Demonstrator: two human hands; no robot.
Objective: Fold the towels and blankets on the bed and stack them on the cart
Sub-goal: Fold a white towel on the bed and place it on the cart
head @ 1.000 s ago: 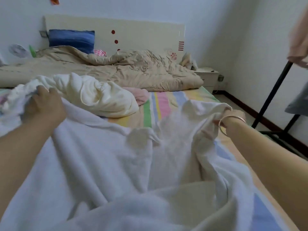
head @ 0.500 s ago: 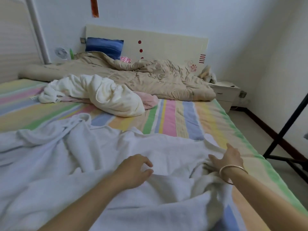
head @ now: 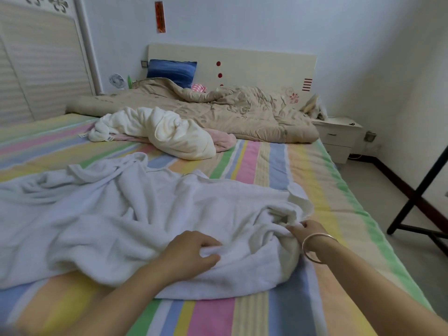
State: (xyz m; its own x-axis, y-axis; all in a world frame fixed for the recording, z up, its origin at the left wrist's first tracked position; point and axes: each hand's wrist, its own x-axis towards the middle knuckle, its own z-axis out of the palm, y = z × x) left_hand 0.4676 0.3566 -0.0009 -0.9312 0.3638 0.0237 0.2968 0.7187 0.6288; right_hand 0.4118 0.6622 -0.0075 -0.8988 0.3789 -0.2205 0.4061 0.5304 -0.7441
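Note:
A large white towel [head: 116, 214] lies crumpled across the near part of the bed with the striped sheet [head: 257, 163]. My left hand [head: 191, 254] grips a fold of it near its front edge. My right hand [head: 306, 229], with a bangle on the wrist, pinches the bunched right end of the same towel. Farther up the bed a cream towel [head: 169, 132] lies in a heap on top of a pink cloth [head: 223, 140].
A beige quilt [head: 242, 110] and a blue pillow [head: 172, 71] fill the head of the bed. A white nightstand [head: 339, 139] stands at the right rear corner. A dark metal frame [head: 417, 197] stands on the floor to the right. A wardrobe [head: 31, 69] lines the left wall.
The white towel was held up and spread in the air; now it lies on the bed. Both hands came down and toward me and hold its near edge.

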